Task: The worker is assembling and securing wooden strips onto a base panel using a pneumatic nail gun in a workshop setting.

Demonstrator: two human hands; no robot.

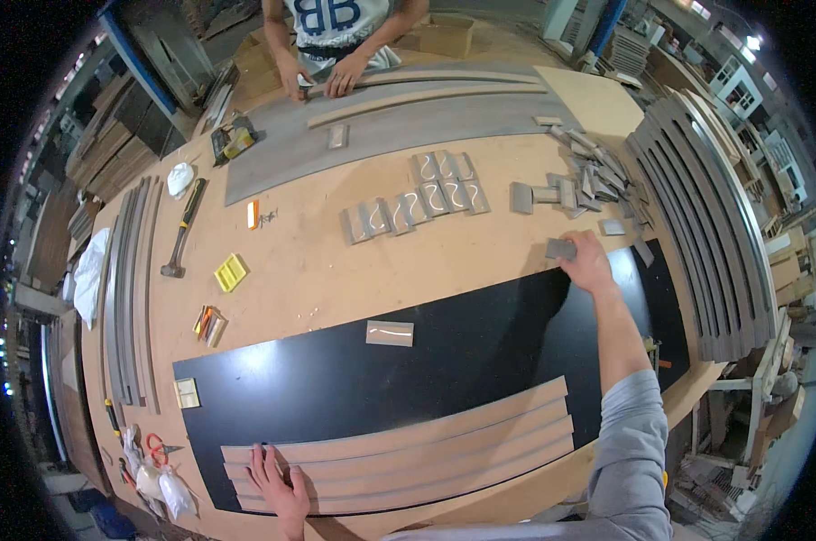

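Observation:
My left hand (pixel 280 485) lies with its fingers spread on the left end of several long brown strips (pixel 408 453), set side by side along the near edge of a black panel (pixel 480 361). Over the panel's far edge at the right, my right hand (pixel 590 261) grips a small grey wood block (pixel 559 248). One grey block bearing a white line of what looks like glue (pixel 390 334) lies on the panel. Beyond the panel sit rows of similar blocks (pixel 433 198) with wavy white lines. Loose blocks (pixel 593 176) are heaped at the far right.
Across the table, a co-worker's hands (pixel 343 77) touch a long strip on a grey panel (pixel 272 149). Slotted panels (pixel 710 234) are stacked at the right. At the left lie a hammer (pixel 185 230), long thin strips (pixel 135 298) and red-handled scissors (pixel 160 448).

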